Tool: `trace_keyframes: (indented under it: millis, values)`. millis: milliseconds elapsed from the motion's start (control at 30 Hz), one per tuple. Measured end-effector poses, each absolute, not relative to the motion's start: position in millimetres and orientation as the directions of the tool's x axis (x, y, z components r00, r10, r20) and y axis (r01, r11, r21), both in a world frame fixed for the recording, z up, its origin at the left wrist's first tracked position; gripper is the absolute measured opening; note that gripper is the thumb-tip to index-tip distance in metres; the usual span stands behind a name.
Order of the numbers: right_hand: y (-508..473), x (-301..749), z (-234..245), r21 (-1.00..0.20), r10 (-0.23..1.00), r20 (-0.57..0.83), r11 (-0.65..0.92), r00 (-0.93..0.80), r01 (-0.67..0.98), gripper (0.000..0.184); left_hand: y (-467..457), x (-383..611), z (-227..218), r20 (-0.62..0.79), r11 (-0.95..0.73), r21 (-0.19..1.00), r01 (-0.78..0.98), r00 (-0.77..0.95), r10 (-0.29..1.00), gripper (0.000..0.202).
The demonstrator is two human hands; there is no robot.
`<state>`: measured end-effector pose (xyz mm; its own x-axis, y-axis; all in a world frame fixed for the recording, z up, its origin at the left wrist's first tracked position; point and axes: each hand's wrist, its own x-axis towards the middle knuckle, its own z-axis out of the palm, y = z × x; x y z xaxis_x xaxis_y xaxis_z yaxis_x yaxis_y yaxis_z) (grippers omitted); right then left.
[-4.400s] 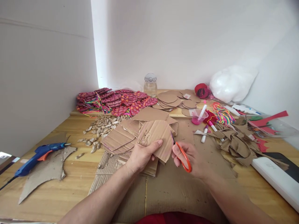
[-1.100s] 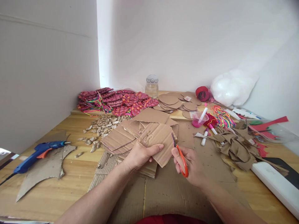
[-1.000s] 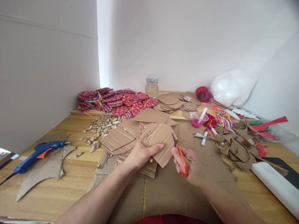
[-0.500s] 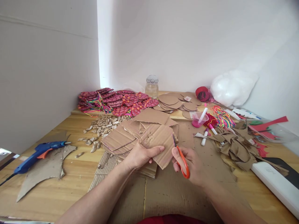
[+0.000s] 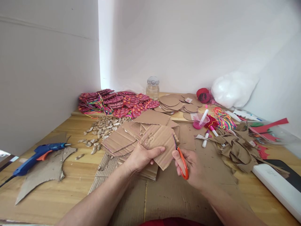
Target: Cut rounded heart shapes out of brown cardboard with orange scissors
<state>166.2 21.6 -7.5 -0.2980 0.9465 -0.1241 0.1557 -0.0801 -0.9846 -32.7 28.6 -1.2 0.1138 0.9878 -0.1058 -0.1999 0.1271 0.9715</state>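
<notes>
My left hand [image 5: 145,157] grips a corrugated cardboard piece [image 5: 162,141] by its lower left side, thumb on top and fingers beneath. My right hand [image 5: 188,164] is closed round the orange handles of a pair of scissors [image 5: 184,166]. The scissors' blades lie at the right edge of the cardboard piece, and a narrow strip bends away there. Cut cardboard pieces [image 5: 118,138] are stacked just behind and left of my left hand. Under both hands a large cardboard sheet [image 5: 174,201] covers the table.
At the left, a blue glue gun [image 5: 39,157] rests on a cardboard scrap. Pale shells or seed-like bits [image 5: 108,127] lie near decorated pink discs [image 5: 119,102]. Behind are a glass jar [image 5: 152,89] and cardboard circles [image 5: 169,101]. Rightward are a paint cup [image 5: 200,121], cardboard offcuts [image 5: 242,147] and a white device [image 5: 275,185].
My right hand and the scissors have shifted slightly left and the blades sit further along the cardboard's right edge, where a strip now curls away. My left hand keeps its grip.
</notes>
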Motion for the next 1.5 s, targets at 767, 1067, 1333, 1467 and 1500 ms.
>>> trace_keyframes:
  millis: [767, 1067, 1333, 1467, 1500]
  values:
    - [30.5, 178.4, 4.9, -0.968, 0.929, -0.023, 0.071, -0.369, 0.239, 0.061, 20.4, -27.9, 1.4, -0.159, 0.181, 0.978, -0.105, 0.188, 0.969, 0.041]
    - [33.4, 175.7, 5.4, -0.973, 0.888, -0.144, -0.047, -0.437, 0.226, 0.060, 28.4, -31.7, -1.5, -0.083, 0.090, 0.972, -0.217, 0.042, 0.996, 0.046]
    - [32.6, 177.5, 6.0, -0.978, 0.874, -0.141, -0.051, -0.465, 0.201, 0.058, 31.1, -37.1, 7.1, -0.022, 0.016, 0.998, -0.066, -0.091, 0.996, 0.044]
    - [33.4, 179.2, 6.5, -0.978, 0.861, -0.116, -0.013, -0.495, 0.208, 0.056, 29.2, -37.6, 13.7, 0.115, -0.115, 0.993, 0.009, -0.073, 0.991, 0.045]
    - [33.6, 179.4, 6.7, -0.978, 0.854, -0.113, -0.006, -0.508, 0.208, 0.056, 28.6, -37.4, 14.1, 0.137, -0.137, 0.990, 0.014, -0.050, 0.989, 0.046]
